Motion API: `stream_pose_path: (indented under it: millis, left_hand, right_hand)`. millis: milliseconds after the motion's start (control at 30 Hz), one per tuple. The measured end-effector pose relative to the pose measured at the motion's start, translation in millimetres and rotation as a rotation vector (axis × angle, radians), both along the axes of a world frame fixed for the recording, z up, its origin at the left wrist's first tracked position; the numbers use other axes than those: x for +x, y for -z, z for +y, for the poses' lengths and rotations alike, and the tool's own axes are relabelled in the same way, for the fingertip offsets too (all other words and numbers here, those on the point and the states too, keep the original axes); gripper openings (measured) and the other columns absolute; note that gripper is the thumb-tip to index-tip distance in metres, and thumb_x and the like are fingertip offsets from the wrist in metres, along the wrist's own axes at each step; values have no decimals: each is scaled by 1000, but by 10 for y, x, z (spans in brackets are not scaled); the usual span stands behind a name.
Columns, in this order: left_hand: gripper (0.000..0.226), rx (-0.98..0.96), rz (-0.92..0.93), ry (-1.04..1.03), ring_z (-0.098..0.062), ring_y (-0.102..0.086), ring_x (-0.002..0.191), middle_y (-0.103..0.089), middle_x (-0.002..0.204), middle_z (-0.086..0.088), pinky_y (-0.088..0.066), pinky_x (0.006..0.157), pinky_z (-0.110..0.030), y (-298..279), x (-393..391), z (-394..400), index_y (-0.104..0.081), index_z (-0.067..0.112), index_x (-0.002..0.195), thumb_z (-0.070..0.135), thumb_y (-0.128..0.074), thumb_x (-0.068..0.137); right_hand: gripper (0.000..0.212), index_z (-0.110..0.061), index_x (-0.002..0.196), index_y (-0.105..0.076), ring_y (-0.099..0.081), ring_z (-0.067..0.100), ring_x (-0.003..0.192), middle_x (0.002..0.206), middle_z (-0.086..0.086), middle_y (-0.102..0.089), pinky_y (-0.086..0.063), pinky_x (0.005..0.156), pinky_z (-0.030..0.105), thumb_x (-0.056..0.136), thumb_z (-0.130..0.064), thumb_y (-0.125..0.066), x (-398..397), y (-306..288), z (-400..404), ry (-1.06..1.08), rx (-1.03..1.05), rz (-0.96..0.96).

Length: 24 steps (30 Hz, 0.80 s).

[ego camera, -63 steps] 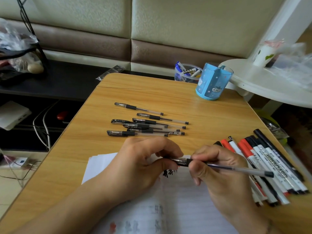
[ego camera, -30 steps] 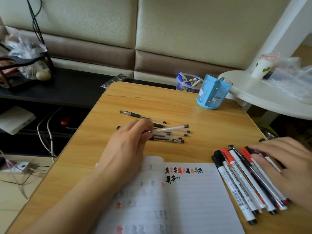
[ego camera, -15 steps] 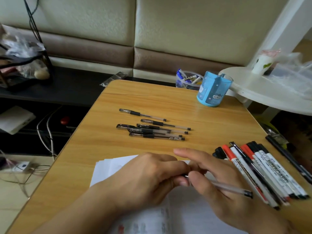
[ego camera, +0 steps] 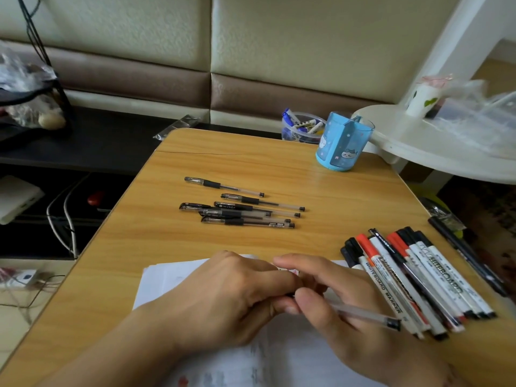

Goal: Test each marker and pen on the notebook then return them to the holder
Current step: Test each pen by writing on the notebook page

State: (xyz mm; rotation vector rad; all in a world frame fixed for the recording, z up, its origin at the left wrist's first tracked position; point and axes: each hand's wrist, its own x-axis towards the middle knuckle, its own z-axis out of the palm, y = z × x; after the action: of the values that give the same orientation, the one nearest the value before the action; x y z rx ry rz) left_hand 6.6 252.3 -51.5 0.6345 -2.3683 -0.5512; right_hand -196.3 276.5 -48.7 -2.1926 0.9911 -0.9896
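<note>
You are holding one clear-barrelled pen (ego camera: pixel 360 314) between both hands, just above the notebook (ego camera: pixel 167 277): your right hand (ego camera: pixel 335 300) is curling its thumb and fingers round the barrel, and your left hand (ego camera: pixel 231 291) is closing its fingertips on the pen's near-centre end, where a cap would sit, though whether a cap is on or coming off is hidden between your fingers. The pen's long axis is running out from that pinch toward the right and slightly toward you, its dark end plug pointing at the whiteboard markers (ego camera: pixel 413 277), which are lying fanned just right of the notebook. The writing tip is probably sitting at your left fingers, so the right hand, already on the barrel, is the one placed to bring it down onto the page directly below. Beyond the notebook's far edge, six more pens (ego camera: pixel 245 210) are lying roughly parallel, and farther still, toward the table's (ego camera: pixel 111 275) far right corner, the blue holder (ego camera: pixel 342 145) is standing upright, well apart from both hands.
</note>
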Motion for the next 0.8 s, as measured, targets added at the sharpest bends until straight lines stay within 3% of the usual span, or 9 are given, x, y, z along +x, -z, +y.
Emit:
stream_pose_path:
  millis: [100,233,300,367,433,500,600,700,800]
  left_hand:
    - [15,-37,-17,-10,-12,-57,72,-66,87,7,-44,51,-28,-12,2,6,-61,27,100,35,-48,100]
    - [22,-56,-39,-3,-13,-54,66,-64,81,6,-39,49,-24,-12,-1,3,-64,23,98,36,-46,100]
    - [22,-48,-40,1,-8,-54,71,-63,86,7,-37,53,-19,-2,3,-1,-60,28,103,39,-42,101]
    - [23,-18,-39,-20,-11,-55,70,-63,85,7,-39,54,-20,21,19,-11,-56,31,105,44,-38,101]
    - [24,-14,-37,-47,-15,-56,66,-65,86,7,-43,52,-26,50,30,-26,-57,29,106,44,-39,101]
    - [23,-24,-33,-57,-15,-55,65,-65,86,8,-43,51,-27,68,27,-34,-58,28,106,43,-41,101]
    - [23,-31,-40,-60,-14,-57,66,-65,87,10,-45,52,-28,72,10,-34,-59,29,106,44,-41,101]
    - [24,-21,-43,-56,-11,-57,68,-64,89,13,-44,52,-25,61,11,-37,-59,29,106,44,-41,100]
    - [24,-21,-60,-67,-9,-57,67,-64,87,13,-43,51,-26,58,11,-41,-59,31,105,45,-40,100]
  right_hand:
    - [34,-36,130,-56,-69,14,81,96,-5,-72,-55,65,37,97,-43,-47,-4,-3,-9,-21,2,18]
    - [37,-36,133,-52,-68,8,97,109,-8,-71,-56,73,33,97,-43,-48,16,-68,5,-61,5,64]
    - [50,-42,139,-44,-62,-3,102,116,-18,-65,-54,77,20,91,-56,-52,-57,-191,-12,-77,-7,264]
    - [60,-51,137,-42,-57,-4,100,109,-26,-61,-49,78,17,82,-64,-59,-263,-355,-72,-43,-37,508]
    - [46,-54,121,-57,-57,-1,99,100,-24,-63,-44,81,18,75,-57,-66,-538,-514,-132,214,-5,434]
    - [34,-46,110,-64,-58,-1,99,102,-18,-65,-43,84,19,76,-47,-68,-1043,-538,-273,628,-75,257]
    - [56,-29,115,-62,-61,23,104,115,5,-65,-52,87,39,73,-65,-61,-1807,-355,-524,1113,129,520]
    - [45,-17,112,-66,-64,30,101,112,12,-68,-51,90,45,79,-48,-70,-2130,-111,-602,1150,378,508]
    - [30,-13,108,-70,-67,28,91,103,13,-71,-51,90,43,82,-25,-75,-2065,-62,-593,1121,358,475]
